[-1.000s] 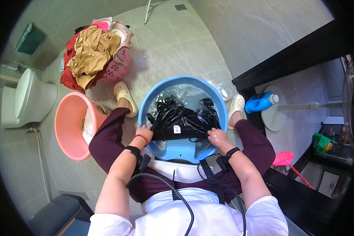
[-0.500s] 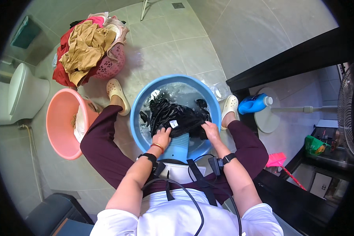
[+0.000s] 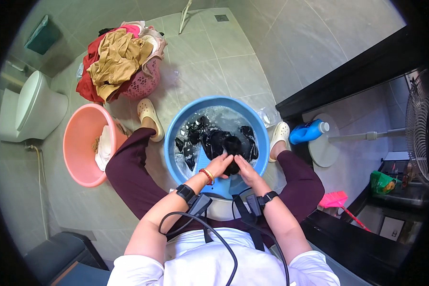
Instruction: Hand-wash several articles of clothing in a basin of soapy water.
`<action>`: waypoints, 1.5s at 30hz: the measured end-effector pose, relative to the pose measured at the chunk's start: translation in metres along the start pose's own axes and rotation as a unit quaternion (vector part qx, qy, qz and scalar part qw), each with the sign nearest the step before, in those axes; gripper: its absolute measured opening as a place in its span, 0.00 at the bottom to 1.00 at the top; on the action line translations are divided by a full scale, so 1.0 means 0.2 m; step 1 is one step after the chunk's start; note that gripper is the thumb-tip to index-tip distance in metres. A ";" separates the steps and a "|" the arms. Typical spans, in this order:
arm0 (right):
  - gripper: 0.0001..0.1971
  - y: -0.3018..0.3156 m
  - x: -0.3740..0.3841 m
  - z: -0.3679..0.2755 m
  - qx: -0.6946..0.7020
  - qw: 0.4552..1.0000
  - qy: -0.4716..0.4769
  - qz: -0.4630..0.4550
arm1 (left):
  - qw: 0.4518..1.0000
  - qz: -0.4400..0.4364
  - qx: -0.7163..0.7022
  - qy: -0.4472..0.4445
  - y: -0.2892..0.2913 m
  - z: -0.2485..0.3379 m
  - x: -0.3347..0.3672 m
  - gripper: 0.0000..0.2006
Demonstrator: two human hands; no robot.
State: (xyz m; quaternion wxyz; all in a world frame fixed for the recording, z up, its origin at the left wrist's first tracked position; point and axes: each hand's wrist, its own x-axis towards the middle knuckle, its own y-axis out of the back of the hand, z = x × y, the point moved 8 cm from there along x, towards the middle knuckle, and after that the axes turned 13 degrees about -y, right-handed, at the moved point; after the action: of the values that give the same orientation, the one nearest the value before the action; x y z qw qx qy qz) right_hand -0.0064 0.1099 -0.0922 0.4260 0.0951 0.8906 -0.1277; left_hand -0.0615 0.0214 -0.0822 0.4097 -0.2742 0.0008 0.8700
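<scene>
A round blue basin point(image 3: 170, 131) of soapy water stands between my feet. Soaked in it lies a shiny black garment point(image 3: 219, 139), spread over the water with its near part bunched up. My left hand point(image 3: 219, 166) and my right hand point(image 3: 248, 171) meet at this near part, fingertips almost touching, gripping the cloth between them. Under the hands a blue washboard point(image 3: 217, 188) leans on the basin's near rim. My fingers partly hide the gripped cloth.
A pink basket point(image 3: 145, 85) heaped with clothes stands at the far left, and a salmon-pink basin point(image 3: 76, 157) holding white cloth is nearer. On the right are a blue detergent bottle point(image 3: 307, 132), a fan point(image 3: 420, 128) and a pink brush point(image 3: 333, 199). A toilet point(image 3: 38, 112) stands left.
My hands, formerly apart on the garment's near edge, have come together toward the middle. The cloth stretched between them is now bunched. The view has shifted slightly.
</scene>
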 end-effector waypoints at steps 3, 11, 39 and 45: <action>0.21 0.01 -0.05 -0.02 0.090 0.995 0.010 -0.042 | 0.991 -0.063 -0.119 0.010 -0.10 0.04 -0.06 0.27; 0.18 0.07 -0.36 -0.67 0.143 0.977 0.160 -0.013 | 0.860 0.052 0.351 -0.366 0.24 0.44 -0.11 0.42; 0.12 0.50 -0.14 -0.54 0.062 0.969 0.079 0.228 | 0.946 0.324 0.014 -0.015 0.96 -0.16 0.07 0.12; 0.21 0.72 0.24 0.25 -0.298 0.880 -0.157 0.333 | 0.983 -0.008 0.048 -0.176 0.31 0.18 0.14 0.12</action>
State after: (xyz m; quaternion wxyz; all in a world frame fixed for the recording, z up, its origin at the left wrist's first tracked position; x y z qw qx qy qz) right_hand 0.0406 0.2337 -0.1818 0.5858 0.2335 0.7236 0.2805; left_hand -0.1384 0.0081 -0.0787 0.4233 -0.0966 -0.0324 0.9003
